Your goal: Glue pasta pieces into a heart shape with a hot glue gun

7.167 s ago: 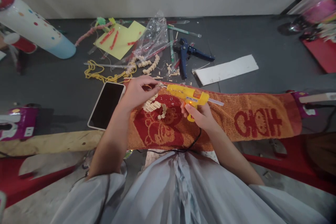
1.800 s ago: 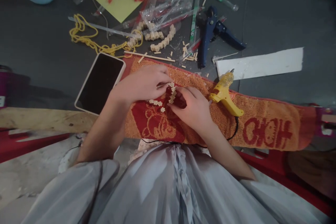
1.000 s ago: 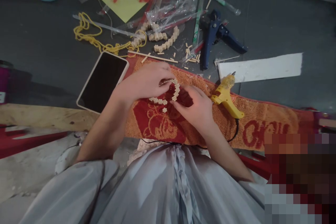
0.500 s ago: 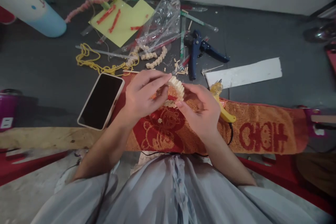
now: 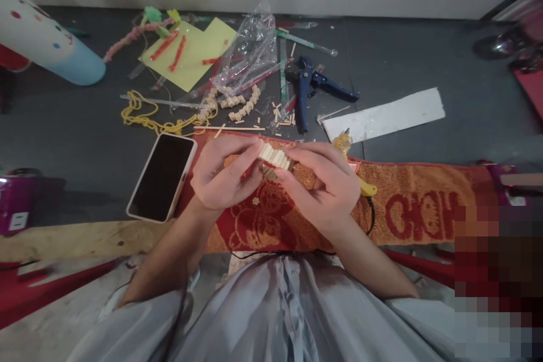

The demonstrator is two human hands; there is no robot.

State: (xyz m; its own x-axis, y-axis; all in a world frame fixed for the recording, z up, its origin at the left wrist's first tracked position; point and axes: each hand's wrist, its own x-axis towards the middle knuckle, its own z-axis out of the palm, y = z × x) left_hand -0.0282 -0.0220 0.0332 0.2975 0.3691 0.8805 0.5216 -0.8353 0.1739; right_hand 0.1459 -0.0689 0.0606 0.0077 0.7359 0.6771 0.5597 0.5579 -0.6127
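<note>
A curved piece made of short pale wooden sticks set side by side [image 5: 275, 156] is held up over the orange and red towel [image 5: 418, 192]. My left hand [image 5: 224, 172] pinches its left end between thumb and fingers. At the other end, my right hand [image 5: 326, 186] grips it with thumb below and fingers above. Part of the piece's lower side is hidden behind my fingers. Just beyond the hands lie small cut stick bits [image 5: 286, 119] and similar curved stick strips [image 5: 250, 104]. A yellow glue gun [image 5: 367, 188] rests by my right hand, partly covered by it.
A phone [image 5: 163, 178] lies left of the towel. Farther back are yellow string [image 5: 139, 116], yellow paper [image 5: 186, 65], a clear plastic bag [image 5: 254, 39], a blue-handled cutter [image 5: 304, 93] and a white strip [image 5: 390, 113]. A blue and white cylinder [image 5: 80, 62] stands back left.
Both hands have turned the curved stick piece, so its arc now lies more level, and it sits slightly lower and farther left in view. The whole view has shifted a little.
</note>
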